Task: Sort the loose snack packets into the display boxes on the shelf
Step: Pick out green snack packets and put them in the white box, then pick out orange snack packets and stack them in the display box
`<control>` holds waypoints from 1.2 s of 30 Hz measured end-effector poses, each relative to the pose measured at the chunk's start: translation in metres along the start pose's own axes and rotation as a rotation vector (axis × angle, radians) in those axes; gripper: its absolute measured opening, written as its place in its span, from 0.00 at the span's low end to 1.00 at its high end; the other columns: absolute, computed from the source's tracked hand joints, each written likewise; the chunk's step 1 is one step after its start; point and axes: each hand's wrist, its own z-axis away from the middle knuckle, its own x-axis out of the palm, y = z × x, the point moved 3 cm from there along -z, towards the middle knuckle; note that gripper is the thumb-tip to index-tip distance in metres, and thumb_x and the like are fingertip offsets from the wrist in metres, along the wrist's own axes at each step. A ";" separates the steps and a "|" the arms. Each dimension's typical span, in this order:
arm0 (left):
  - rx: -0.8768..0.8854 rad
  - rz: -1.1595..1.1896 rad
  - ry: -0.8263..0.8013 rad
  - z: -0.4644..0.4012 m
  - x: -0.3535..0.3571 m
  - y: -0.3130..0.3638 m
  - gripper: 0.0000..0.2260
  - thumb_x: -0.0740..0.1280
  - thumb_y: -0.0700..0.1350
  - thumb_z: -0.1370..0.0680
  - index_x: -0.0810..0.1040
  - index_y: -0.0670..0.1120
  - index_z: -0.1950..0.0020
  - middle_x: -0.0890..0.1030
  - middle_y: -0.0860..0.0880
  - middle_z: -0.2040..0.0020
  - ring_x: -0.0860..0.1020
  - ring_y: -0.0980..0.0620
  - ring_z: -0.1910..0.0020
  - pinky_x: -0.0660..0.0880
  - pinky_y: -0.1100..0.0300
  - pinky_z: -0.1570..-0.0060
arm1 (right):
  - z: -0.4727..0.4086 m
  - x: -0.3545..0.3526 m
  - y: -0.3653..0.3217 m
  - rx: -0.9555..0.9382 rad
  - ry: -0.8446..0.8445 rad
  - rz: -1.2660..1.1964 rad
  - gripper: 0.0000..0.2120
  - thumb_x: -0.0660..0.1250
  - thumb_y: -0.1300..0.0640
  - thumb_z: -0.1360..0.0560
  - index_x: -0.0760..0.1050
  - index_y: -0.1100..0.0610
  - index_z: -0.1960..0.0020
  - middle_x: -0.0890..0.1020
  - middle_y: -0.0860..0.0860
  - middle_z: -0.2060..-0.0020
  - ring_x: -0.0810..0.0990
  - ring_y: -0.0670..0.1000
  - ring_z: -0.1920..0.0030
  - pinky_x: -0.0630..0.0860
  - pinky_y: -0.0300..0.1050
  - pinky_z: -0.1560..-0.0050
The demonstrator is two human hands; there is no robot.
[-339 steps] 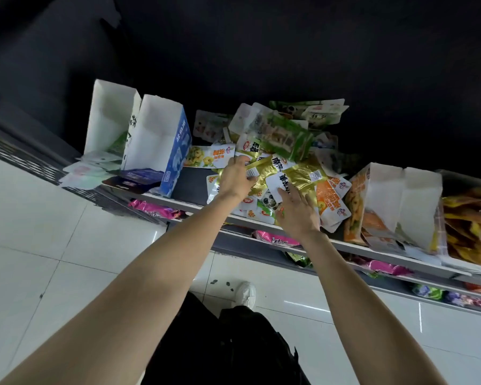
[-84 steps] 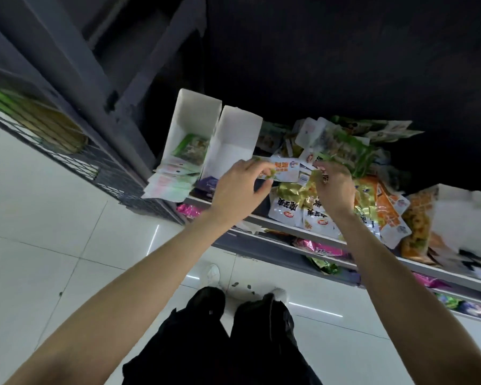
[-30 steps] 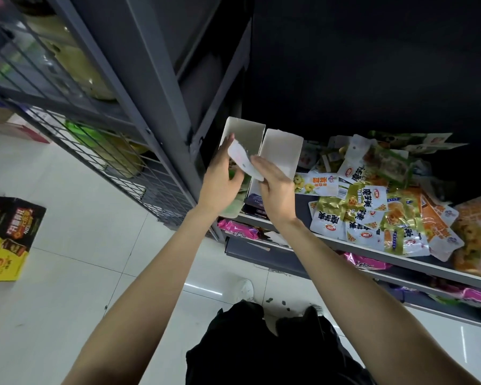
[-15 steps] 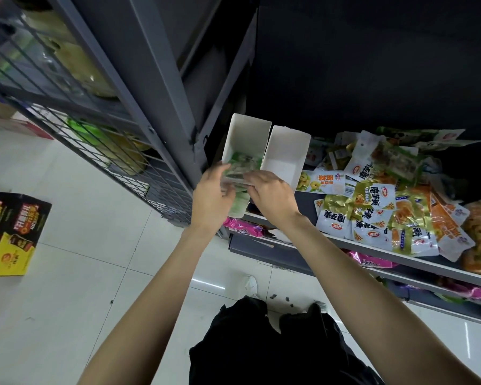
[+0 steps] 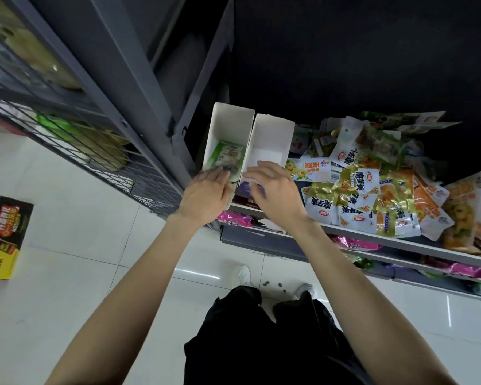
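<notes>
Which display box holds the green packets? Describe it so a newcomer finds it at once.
Start at the grey upright post at the left end of the shelf. Two white open-topped boxes stand side by side just right of it. The left box, next to the post, has green packets inside by the left hand; its neighbour shows only white interior.

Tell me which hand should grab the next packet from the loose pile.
Right, probably. The right hand sits open at the front of the second display box, nearest the loose pile. The left hand is farther off, at the green packets.
</notes>
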 end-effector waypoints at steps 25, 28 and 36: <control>-0.047 0.028 0.006 -0.120 0.139 0.157 0.21 0.60 0.42 0.20 0.64 0.47 0.27 0.69 0.47 0.29 0.66 0.47 0.30 0.70 0.51 0.36 | 0.109 -0.012 0.194 0.296 -0.316 0.415 0.17 0.57 0.45 0.21 0.72 0.44 0.34 0.64 0.50 0.27 0.53 0.63 0.27 0.56 0.63 0.32; 0.022 0.134 0.123 -0.113 0.126 0.162 0.13 0.59 0.42 0.19 0.74 0.45 0.35 0.79 0.44 0.41 0.78 0.46 0.42 0.78 0.50 0.46 | 0.109 -0.015 0.194 0.354 -0.255 0.283 0.16 0.58 0.47 0.21 0.74 0.46 0.35 0.66 0.49 0.29 0.54 0.60 0.26 0.54 0.61 0.30; -0.120 0.874 0.112 -0.076 0.076 0.202 0.11 0.61 0.46 0.19 0.80 0.45 0.43 0.84 0.49 0.54 0.81 0.52 0.58 0.78 0.52 0.58 | 0.097 -0.065 0.139 0.512 0.143 -0.543 0.27 0.63 0.65 0.25 0.62 0.57 0.27 0.72 0.53 0.33 0.72 0.46 0.36 0.69 0.34 0.38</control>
